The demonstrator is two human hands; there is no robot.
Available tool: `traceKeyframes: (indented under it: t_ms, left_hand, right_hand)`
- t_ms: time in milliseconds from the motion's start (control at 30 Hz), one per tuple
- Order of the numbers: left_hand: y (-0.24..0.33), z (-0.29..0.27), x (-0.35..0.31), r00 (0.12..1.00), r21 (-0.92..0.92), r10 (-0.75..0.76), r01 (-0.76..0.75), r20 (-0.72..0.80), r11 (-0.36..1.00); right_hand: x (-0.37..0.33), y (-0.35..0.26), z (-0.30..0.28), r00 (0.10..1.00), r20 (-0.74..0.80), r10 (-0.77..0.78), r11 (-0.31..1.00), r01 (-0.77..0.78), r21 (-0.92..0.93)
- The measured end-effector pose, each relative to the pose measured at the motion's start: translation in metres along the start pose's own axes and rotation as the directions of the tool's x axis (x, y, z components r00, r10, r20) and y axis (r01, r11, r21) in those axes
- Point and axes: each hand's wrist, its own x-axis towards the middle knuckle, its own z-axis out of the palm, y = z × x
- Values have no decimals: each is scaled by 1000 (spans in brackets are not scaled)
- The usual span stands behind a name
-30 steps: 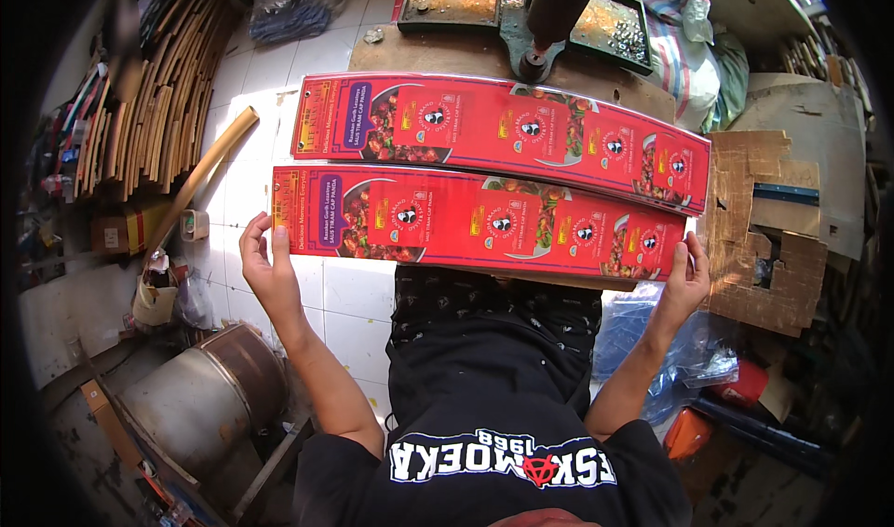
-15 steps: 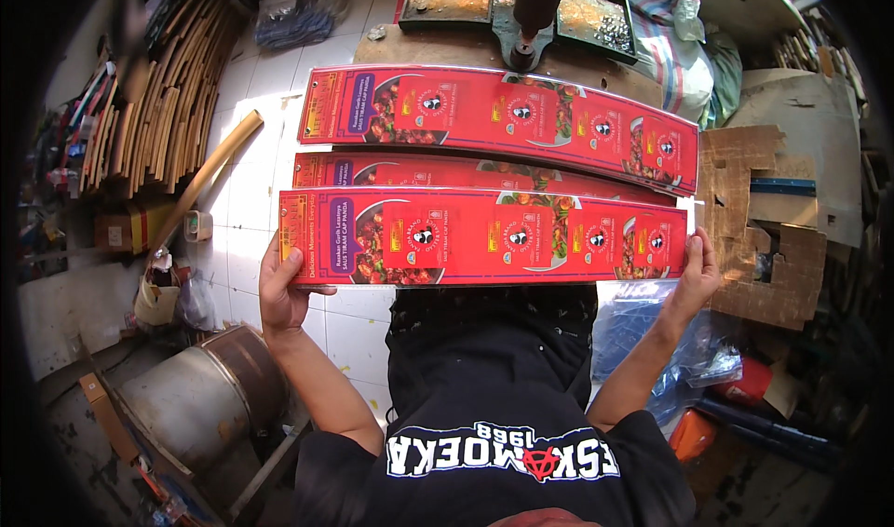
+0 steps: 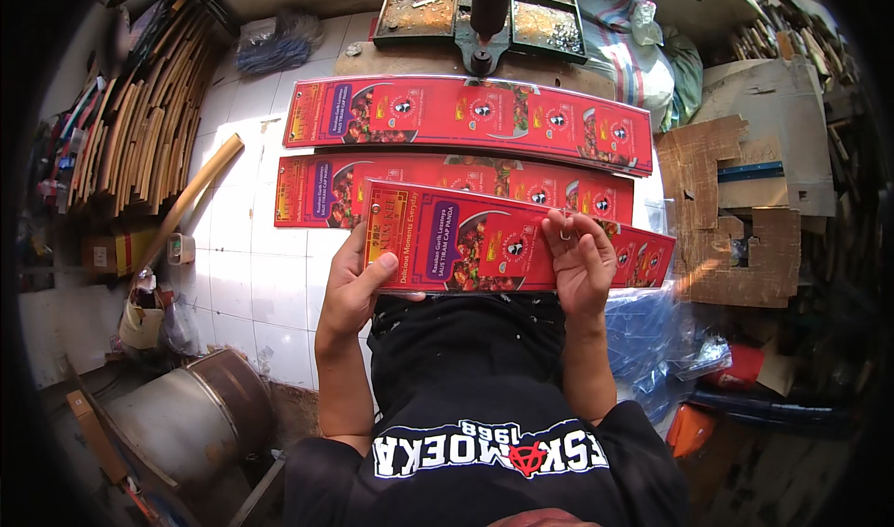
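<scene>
A long, glossy red printed strip (image 3: 438, 248) with food pictures tilts down to the right in front of me. My left hand (image 3: 358, 280) grips its left end, thumb on the front face and fingers behind. My right hand (image 3: 582, 262) is over the strip's front, right of its middle, palm partly toward me and fingers curled. A small ring shape shows at those fingers; whether it is worn or held is unclear. Beyond lie a middle red strip (image 3: 340, 192), partly covered by the held one, and a far red strip (image 3: 438, 117).
At the far edge stands a dark upright press (image 3: 490, 10), flanked by compartment trays (image 3: 419, 40) with small metal bits. Torn cardboard (image 3: 708, 173) lies right, above clear plastic (image 3: 643, 341). Wooden slats (image 3: 154, 108) lean at left, near a curved pole (image 3: 200, 182) and a metal drum (image 3: 186, 415).
My right hand has left the strip's right end and moved left across its front. The held strip has shifted right and tilted, uncovering more of the middle strip. The whole view has shifted slightly.
</scene>
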Motion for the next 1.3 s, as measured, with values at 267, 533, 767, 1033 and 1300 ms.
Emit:
traceKeyframes:
  t_ms: [267,533,767,1033,1300]
  left_hand:
    - [0,-21,-14,995,-34,77,-79,-56,996]
    - [4,-2,11,994,63,103,-104,27,993]
    - [-29,4,-3,970,-345,209,-154,127,926]
    - [-67,-81,-53,850,898,-325,-440,414,-8]
    - [-70,-72,-54,915,897,-10,-394,404,201]
  right_hand:
    - [12,-54,-60,784,-340,-519,710,174,-683]
    - [24,-25,11,950,199,-241,94,227,-969]
    - [43,-25,0,905,115,-410,-30,112,-993]
    - [56,-52,-35,813,-163,-558,213,-50,-976]
    - [54,-51,-38,826,-141,-546,216,-24,-976]
